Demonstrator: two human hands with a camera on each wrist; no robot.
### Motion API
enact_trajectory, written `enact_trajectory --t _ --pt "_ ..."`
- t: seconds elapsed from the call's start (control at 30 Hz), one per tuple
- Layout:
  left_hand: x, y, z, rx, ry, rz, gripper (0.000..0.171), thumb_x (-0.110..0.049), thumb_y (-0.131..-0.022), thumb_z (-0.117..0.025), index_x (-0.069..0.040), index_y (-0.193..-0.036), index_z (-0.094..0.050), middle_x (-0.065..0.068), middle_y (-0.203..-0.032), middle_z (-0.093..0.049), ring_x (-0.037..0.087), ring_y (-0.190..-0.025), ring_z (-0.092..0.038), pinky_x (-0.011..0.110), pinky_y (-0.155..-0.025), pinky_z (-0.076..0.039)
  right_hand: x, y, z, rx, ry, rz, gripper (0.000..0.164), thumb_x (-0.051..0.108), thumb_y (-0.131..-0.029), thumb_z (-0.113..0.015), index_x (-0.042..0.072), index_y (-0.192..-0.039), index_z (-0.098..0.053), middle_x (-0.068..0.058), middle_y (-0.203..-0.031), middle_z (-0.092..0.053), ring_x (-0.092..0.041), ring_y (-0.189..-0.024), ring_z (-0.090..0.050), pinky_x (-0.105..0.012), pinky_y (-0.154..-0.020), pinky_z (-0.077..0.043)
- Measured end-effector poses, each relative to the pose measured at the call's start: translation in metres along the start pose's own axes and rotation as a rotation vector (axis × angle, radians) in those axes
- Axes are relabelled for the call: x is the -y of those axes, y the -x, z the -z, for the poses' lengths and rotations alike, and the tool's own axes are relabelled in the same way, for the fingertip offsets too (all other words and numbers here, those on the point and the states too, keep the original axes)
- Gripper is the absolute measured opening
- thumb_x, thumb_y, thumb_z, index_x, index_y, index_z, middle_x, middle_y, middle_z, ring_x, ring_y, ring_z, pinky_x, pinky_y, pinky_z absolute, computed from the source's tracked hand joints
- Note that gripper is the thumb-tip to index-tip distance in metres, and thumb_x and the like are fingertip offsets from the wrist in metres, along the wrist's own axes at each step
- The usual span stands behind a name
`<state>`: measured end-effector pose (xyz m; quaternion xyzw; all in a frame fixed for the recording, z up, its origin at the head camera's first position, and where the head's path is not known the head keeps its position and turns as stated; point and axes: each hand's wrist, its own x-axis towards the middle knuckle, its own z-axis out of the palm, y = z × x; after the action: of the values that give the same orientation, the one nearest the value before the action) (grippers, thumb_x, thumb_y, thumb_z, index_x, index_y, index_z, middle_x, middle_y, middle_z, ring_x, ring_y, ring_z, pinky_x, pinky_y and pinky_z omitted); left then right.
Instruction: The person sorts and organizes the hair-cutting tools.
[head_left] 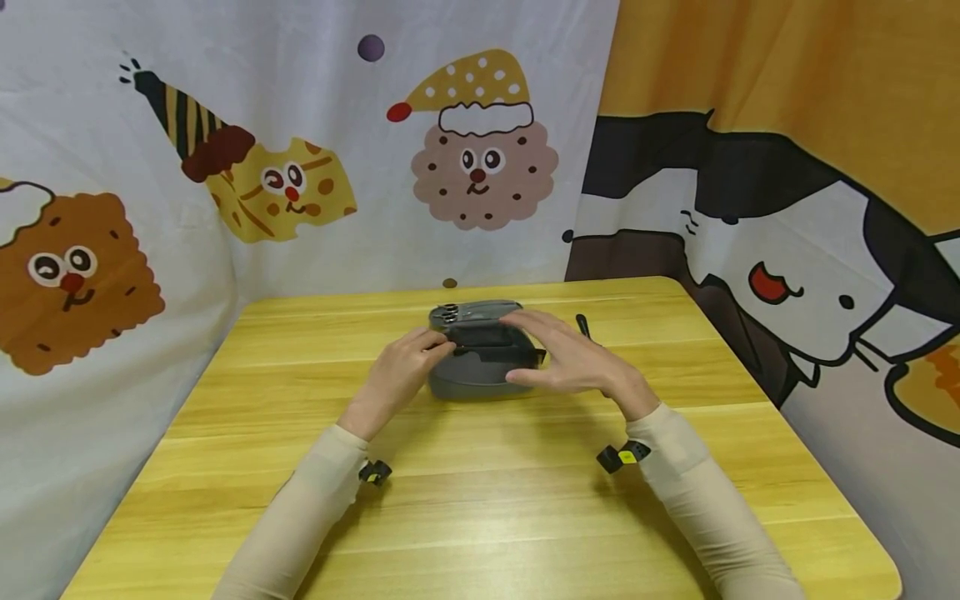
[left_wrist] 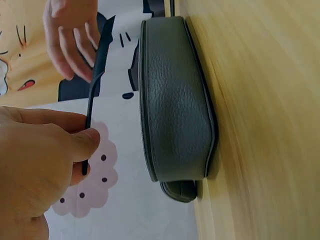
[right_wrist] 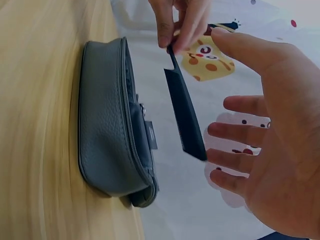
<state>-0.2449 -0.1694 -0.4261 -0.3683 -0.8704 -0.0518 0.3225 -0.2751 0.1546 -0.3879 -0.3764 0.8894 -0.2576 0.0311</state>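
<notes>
A: Where's the grip?

B: At the left hand [head_left: 397, 371]. Its thumb and fingers pinch the comb [right_wrist: 185, 112] by the thin handle end.

A: And the right hand [head_left: 573, 358]?

B: Empty, thumb well apart from the fingers. It is off to the right of the grip, around the comb's broad end. The fingertips come very near that end; I cannot tell if they touch.

A: Which way does the comb run?

B: Its long axis points rightward from the grip, handle in the left hand, broad part reaching toward the right. So the left hand has one end, and the right hand is the nearer to the other.

A: Where's the pouch [right_wrist: 102, 120]?

B: On the table [head_left: 480, 500], below the grip and mostly to its right, mouth up. The left grip is over its left end. Some metal tools [head_left: 450, 313] show just beyond the grip, at the pouch's far side.

A: So what would a move turn on?

B: My judgement: comb against mouth. The comb is above the pouch, clear of it, and lies roughly along the pouch's length, so the drop between them matters more than any turn.
</notes>
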Motion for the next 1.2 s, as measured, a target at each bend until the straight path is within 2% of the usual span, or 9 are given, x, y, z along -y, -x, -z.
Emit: enact_trajectory --t 0.23,0.5,0.9,1.2 --pt "0.014 0.004 0.006 0.052 0.023 0.089 0.034 0.016 -0.096 -0.079 -0.003 -0.123 -0.086 0.015 -0.117 -0.084 0.028 -0.106 -0.079 0.036 -0.083 -0.071 -0.016 0.0 -0.001 0.01 0.021 -0.012 0.098 0.062 -0.101 -0.08 0.022 -0.178 -0.036 -0.014 -0.185 -0.035 -0.043 -0.173 -0.031 -0.077 -0.135 -0.032" --pt "0.028 0.01 0.007 0.089 0.052 0.164 0.03 0.013 -0.097 -0.081 -0.003 -0.122 -0.087 0.015 -0.115 -0.084 0.03 -0.106 -0.08 0.039 -0.087 -0.071 -0.032 0.001 -0.005 0.029 0.015 -0.085 0.103 0.066 -0.1 -0.079 0.023 -0.18 -0.031 -0.013 -0.188 -0.028 -0.042 -0.174 -0.029 -0.076 -0.136 -0.032" --pt "0.038 0.013 -0.002 0.105 0.178 0.176 0.022 0.008 -0.097 -0.083 0.0 -0.117 -0.088 0.016 -0.109 -0.086 0.031 -0.099 -0.082 0.04 -0.089 -0.071 -0.057 0.005 -0.021 -0.01 -0.048 -0.154 0.104 0.067 -0.1 -0.078 0.019 -0.18 -0.032 -0.016 -0.187 -0.03 -0.044 -0.172 -0.032 -0.077 -0.134 -0.034" --pt "0.037 0.01 -0.004 0.163 0.203 0.203 0.021 0.004 -0.1 -0.081 -0.001 -0.12 -0.087 0.016 -0.112 -0.086 0.032 -0.103 -0.082 0.044 -0.093 -0.071 -0.07 0.004 -0.037 0.002 -0.09 -0.167 0.105 0.067 -0.1 -0.078 0.021 -0.18 -0.03 -0.016 -0.187 -0.03 -0.045 -0.172 -0.032 -0.076 -0.134 -0.034"
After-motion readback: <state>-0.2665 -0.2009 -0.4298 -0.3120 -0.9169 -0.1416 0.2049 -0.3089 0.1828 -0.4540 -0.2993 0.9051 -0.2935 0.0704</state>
